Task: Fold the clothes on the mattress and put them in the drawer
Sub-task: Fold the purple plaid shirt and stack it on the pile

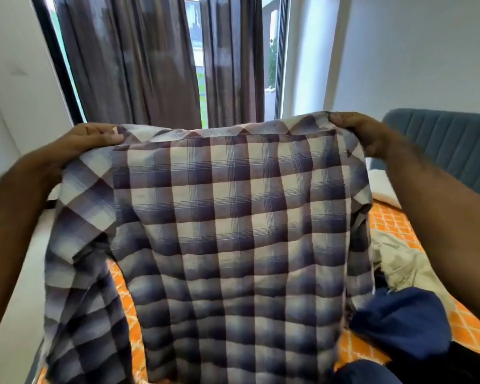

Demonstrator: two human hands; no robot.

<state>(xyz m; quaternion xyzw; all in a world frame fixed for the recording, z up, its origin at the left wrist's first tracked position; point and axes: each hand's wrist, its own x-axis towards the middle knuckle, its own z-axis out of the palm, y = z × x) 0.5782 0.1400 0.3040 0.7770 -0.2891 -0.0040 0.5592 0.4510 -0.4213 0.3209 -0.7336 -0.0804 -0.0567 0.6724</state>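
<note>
A blue and white checked shirt [233,231] hangs spread out in front of me, its back toward me. My left hand [92,139] pinches its left shoulder and my right hand [363,131] grips its right shoulder, both held up at about the same height. The shirt's sleeves droop at each side and its hem falls over the mattress with an orange patterned sheet [394,223]. A dark blue garment [405,320] and a beige garment [399,261] lie crumpled on the mattress at the lower right. No drawer is in view.
Dark curtains [150,65] hang over a window straight ahead. A blue padded headboard [449,142] stands at the right with a white pillow [383,184] below it. White walls close in on both sides.
</note>
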